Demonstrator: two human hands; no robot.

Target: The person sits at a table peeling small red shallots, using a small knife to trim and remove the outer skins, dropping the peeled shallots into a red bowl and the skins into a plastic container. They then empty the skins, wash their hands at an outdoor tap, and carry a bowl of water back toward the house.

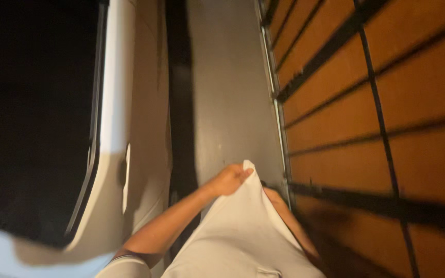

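Observation:
My left hand (230,179) pinches the top edge of a white cloth (238,231) that hangs down toward the bottom of the view. My right hand (275,198) is mostly hidden behind the same cloth, with only part of the hand and forearm showing at its right side; it seems to hold the cloth from behind. The picture is blurred and dim.
A white panel or door edge (130,128) stands at the left beside a dark opening (32,118). A grey strip of floor (227,92) runs up the middle. Orange-brown tiles with dark bar shadows (377,113) fill the right.

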